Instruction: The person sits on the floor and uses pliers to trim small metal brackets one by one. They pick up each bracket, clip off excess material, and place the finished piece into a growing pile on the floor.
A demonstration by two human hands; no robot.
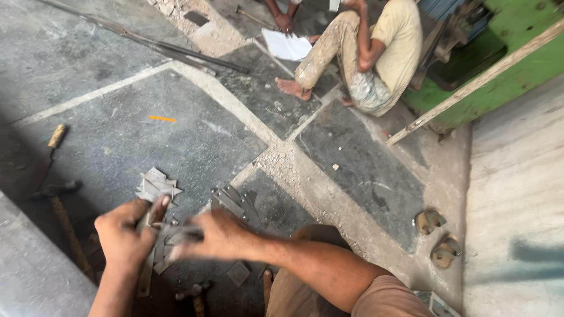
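Your left hand (124,235) is closed around a thin metal strip (154,218); the thumb presses on it and the strip stands nearly upright, its long axis running from your palm up toward the small pile of flat metal pieces (155,186) just above the hand. Your right hand (218,235) is closed too, and its fingertips pinch a second flat piece (181,232) that lies almost level, pointing to the left hand. The two pieces meet between your hands, nearly at a right angle, but motion blur hides whether they really touch. The right hand is the nearer one to the second pile of darker strips (236,202), which lies just above it on the stone floor (176,141). A hammer (61,214) with a wooden handle lies to the left of the left hand, well apart from the strip. Another person (376,56) sits far above, by the green machine (499,70).
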